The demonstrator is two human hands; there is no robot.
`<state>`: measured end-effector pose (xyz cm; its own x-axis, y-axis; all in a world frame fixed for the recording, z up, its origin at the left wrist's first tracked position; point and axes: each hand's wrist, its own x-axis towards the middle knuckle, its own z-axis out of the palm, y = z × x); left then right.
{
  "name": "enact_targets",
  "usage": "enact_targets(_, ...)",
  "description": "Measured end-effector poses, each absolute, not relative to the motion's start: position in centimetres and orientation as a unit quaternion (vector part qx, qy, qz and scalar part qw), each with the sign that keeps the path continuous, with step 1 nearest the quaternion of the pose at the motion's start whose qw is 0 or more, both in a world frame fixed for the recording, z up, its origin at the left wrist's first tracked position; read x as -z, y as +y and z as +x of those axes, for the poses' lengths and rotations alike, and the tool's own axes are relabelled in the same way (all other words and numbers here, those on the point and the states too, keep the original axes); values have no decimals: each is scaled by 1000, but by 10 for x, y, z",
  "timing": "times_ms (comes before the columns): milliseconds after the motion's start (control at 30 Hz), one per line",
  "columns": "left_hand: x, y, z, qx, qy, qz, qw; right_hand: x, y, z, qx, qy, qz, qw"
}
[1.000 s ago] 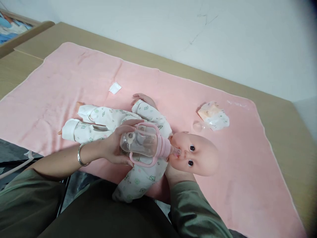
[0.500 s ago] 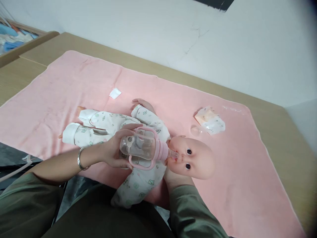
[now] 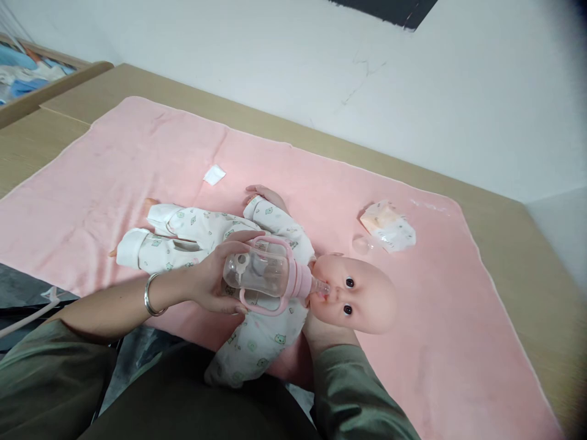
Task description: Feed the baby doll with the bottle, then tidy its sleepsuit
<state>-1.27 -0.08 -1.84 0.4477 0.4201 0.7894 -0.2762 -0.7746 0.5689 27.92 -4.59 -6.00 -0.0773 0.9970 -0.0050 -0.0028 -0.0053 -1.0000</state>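
Two hands on doll feeding, teat already in mouth

Left hand point(image 3: 211, 282) grips the base end of the clear plastic baby bottle with pink collar and pink loop handles point(image 3: 266, 276), fingers curled around it, thumb on top. Bottle lies nearly level, teat touching the mouth of the bald plastic baby doll in white printed romper point(image 3: 275, 269). Right hand point(image 3: 321, 330) sits under the doll's head and neck, mostly hidden; cannot tell how its fingers are set, looks like a cupped support. Doll lies on its back on the pink fleece blanket point(image 3: 137, 146) spread over the tan wooden table point(image 3: 527, 256), legs to the left, head to the right.

Progress, judged: bottle picked up, doll propped, teat placed, so the feeding pose is reached. Bottle looks almost empty. Left to do: taking the bottle away and setting it down.

Nearby: small white square pad point(image 3: 214, 175) above the doll's legs, crumpled clear wrapper point(image 3: 389, 226) beside a small clear cap point(image 3: 362, 243).
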Motion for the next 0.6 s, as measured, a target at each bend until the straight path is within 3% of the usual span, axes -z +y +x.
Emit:
enact_targets(133, 18, -2, -15, -515, 58, 788, 331, 46, -43, 270, -546, -455, -506, 489)
enact_targets(333, 20, -2, -15, -517, 59, 787, 332, 16, -43, 255, -550, -599, -453, 364)
enact_targets(600, 23, -2, -14, -522, 63, 786, 324, 14, -36, 259, -542, -558, -493, 389)
